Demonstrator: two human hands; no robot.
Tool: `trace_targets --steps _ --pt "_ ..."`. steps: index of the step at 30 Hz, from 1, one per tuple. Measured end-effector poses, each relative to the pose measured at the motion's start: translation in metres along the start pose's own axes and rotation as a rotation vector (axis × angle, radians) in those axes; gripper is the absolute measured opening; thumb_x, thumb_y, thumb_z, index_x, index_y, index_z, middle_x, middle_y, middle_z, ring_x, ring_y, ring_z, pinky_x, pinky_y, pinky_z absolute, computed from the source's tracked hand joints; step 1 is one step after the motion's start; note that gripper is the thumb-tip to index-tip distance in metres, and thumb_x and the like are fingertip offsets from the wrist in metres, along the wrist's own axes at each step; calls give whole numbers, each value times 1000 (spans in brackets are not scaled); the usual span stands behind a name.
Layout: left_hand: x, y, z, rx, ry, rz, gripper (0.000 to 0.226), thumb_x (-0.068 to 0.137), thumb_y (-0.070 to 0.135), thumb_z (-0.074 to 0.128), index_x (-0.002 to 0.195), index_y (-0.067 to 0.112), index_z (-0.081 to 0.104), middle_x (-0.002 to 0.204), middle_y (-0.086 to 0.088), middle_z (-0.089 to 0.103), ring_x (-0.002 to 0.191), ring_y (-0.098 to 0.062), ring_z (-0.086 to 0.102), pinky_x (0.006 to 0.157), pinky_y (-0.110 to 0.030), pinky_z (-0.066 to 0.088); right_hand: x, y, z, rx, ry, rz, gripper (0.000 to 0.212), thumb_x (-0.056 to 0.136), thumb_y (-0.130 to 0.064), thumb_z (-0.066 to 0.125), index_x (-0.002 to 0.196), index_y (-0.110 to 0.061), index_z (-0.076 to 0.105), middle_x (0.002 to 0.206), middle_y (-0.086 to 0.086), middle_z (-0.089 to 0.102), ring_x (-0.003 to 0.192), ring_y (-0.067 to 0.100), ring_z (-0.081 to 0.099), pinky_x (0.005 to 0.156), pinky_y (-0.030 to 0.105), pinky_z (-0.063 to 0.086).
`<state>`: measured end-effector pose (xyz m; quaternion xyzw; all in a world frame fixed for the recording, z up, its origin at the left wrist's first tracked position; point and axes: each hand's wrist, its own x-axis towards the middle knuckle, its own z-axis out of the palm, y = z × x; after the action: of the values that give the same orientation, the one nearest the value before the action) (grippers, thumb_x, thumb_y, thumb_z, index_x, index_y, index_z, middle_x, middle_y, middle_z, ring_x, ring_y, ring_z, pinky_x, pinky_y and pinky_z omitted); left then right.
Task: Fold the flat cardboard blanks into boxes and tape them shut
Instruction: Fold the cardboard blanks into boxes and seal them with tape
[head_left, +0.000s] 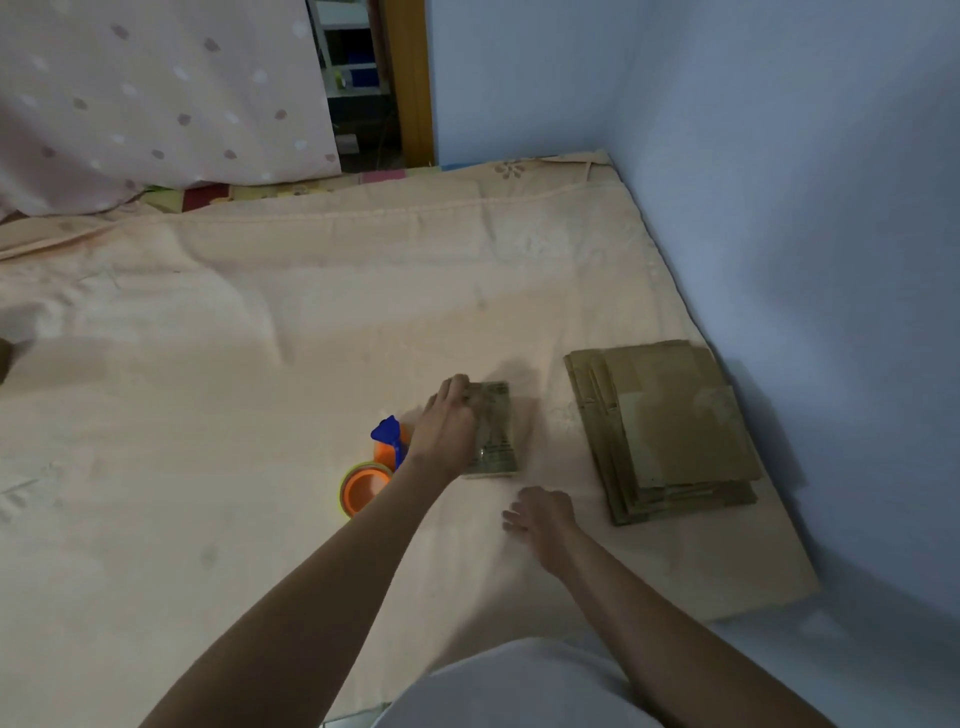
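A small taped cardboard box (496, 431) lies on the peach bed sheet (260, 364) near the middle. My left hand (449, 426) rests on the box's left side, fingers curled over its far edge. My right hand (540, 514) lies flat on the sheet just below the box, fingers spread, holding nothing. A stack of flat cardboard blanks (665, 431) sits to the right by the wall. An orange and blue tape dispenser (374, 467) with a roll of tape lies left of my left wrist.
A blue wall (779, 182) borders the mattress on the right. A spotted pink curtain (156, 93) hangs at the back left, with a doorway (363, 78) beside it. The sheet spreads wide to the left.
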<state>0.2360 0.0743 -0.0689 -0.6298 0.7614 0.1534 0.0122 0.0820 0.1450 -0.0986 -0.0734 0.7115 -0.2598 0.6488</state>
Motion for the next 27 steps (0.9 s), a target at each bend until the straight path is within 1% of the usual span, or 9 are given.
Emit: trace_targets --steps 2,3,5,7,9,14,17,20,27 --pt "17 0 -1 -36 -78 28 72 93 10 55 156 10 20 160 -13 18 149 -31 15 122 -42 17 -8 -3 3 53 -189 78 29 102 1 34 104 25 49 109 46 49 111 50 58 116 49 34" --pt "24 0 0 -42 -129 27 72 95 9 50 158 11 14 162 -12 15 151 -29 11 124 -42 10 -10 -6 7 65 -239 94 39 103 1 30 122 34 34 132 54 31 134 56 39 122 51 22" --pt "31 -1 1 -77 -191 18 70 95 9 46 158 12 15 160 -11 23 149 -28 18 123 -42 11 -18 -12 14 132 -288 103 44 102 1 30 135 30 23 147 44 2 144 52 8 123 51 13" --pt "34 -1 3 -134 -189 7 67 94 9 47 156 11 23 152 -12 36 140 -31 33 118 -41 25 -21 -16 21 152 -262 62 35 102 2 37 131 20 40 143 48 27 142 53 25 120 51 27" --pt "36 -3 3 -157 -201 -15 62 94 12 48 153 11 31 141 -14 46 129 -34 44 109 -43 38 -25 -20 27 179 -251 19 25 102 0 45 124 11 48 123 36 55 129 47 51 110 49 42" --pt "18 -18 -3 -237 -221 -169 45 87 23 42 130 14 53 113 -13 57 111 -34 53 92 -49 49 -20 -15 26 92 -74 -43 24 96 -3 58 119 3 57 107 21 68 90 29 67 83 36 59" --pt "-7 -20 -4 -420 -173 -274 59 75 30 32 120 8 62 108 -15 64 101 -32 57 83 -36 49 -14 -14 20 -209 109 -190 29 88 -12 67 114 1 67 103 13 70 85 23 66 65 30 53" --pt "-33 -20 5 -749 -94 -461 31 93 13 42 117 6 62 100 -7 65 88 -21 56 62 -13 42 -8 -27 15 -459 152 -400 30 90 -16 68 119 -10 66 115 6 66 98 22 64 75 26 49" --pt "-59 -20 28 -1368 -117 -708 38 95 -12 32 128 -6 50 104 -20 63 80 -27 60 67 -29 46 19 -65 30 -909 153 -516 32 85 -19 54 113 -14 68 120 18 61 110 35 58 93 33 52"
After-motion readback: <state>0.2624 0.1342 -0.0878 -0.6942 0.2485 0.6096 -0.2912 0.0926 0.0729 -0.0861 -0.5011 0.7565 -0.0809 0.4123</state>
